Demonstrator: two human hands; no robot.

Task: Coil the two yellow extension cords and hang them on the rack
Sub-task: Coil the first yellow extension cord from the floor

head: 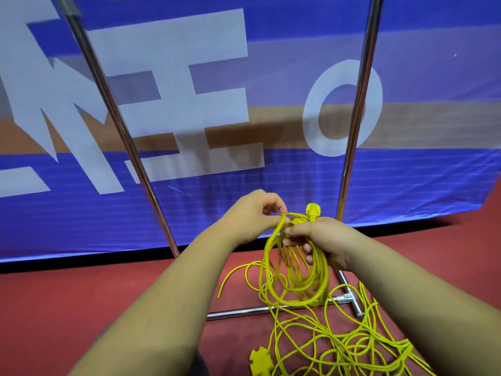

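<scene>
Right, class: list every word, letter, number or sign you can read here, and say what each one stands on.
"O": large white letter on the blue banner.
"E": white letter left of it, probably; the rack pole crosses it.
"M": probably, cut off at the frame's left edge.
Yellow plug and socket block: no marking readable.

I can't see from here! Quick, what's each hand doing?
Left hand: pinching the cord.
Right hand: holding the coil.

Tangled cords (390,346), rack (244,312) on floor (67,299)
</scene>
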